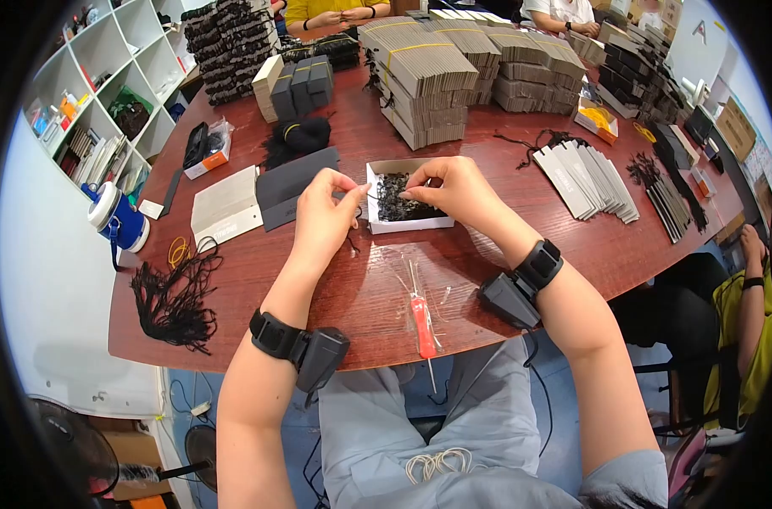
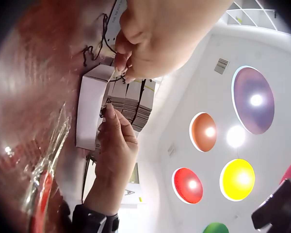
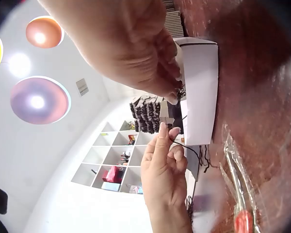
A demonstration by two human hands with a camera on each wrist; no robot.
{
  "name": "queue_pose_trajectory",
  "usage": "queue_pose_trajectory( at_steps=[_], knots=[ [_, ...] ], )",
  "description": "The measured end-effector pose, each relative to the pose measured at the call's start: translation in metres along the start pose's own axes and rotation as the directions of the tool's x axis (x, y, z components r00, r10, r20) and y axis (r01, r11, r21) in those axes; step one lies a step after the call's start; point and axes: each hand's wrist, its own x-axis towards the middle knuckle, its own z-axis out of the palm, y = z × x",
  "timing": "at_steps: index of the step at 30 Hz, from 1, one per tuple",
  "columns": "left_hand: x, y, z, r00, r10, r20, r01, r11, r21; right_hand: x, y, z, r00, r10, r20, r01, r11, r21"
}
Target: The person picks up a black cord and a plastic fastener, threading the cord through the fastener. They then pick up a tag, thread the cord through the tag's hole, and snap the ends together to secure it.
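A small white box (image 1: 413, 226) filled with small black pieces (image 1: 391, 206) stands in front of me on the table. At its left side my left hand (image 1: 320, 216) pinches a thin black cord (image 3: 185, 145) between thumb and forefinger; the cord's loose end trails down beside the box. My right hand (image 1: 455, 188) reaches over the box's right side, its thumb and forefinger pinching a small dark piece (image 2: 104, 111) just above the rim. Bent fingers partly hide that piece. Nearer me lies a red-handled screwdriver (image 1: 421, 327) on clear plastic wrap.
Left of the box lie grey and black card sleeves (image 1: 226, 206) and a bundle of black cords (image 1: 175, 301). Tall stacks of grey cards (image 1: 420, 64) rise behind. Fanned light tags (image 1: 582, 182) lie to the right. A blue-white jug (image 1: 119, 222) stands at the left edge.
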Motion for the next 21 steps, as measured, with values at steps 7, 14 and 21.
queue_pose_trajectory(
  at_steps=[7,14,21],
  knots=[
    [-0.002,0.011,-0.002,0.996,0.021,0.086,0.007,0.949,-0.315,0.003,0.003,-0.002,0.994,0.099,-0.046,-0.088,0.977,0.196],
    [-0.006,0.008,-0.003,0.991,-0.078,0.112,0.093,0.986,-0.137,0.001,-0.007,-0.007,0.977,0.214,-0.001,-0.190,0.868,0.459],
    [-0.008,0.011,-0.005,0.968,0.250,0.018,-0.248,0.945,0.213,0.002,-0.002,-0.002,0.967,0.253,-0.026,-0.211,0.856,0.471]
  ],
)
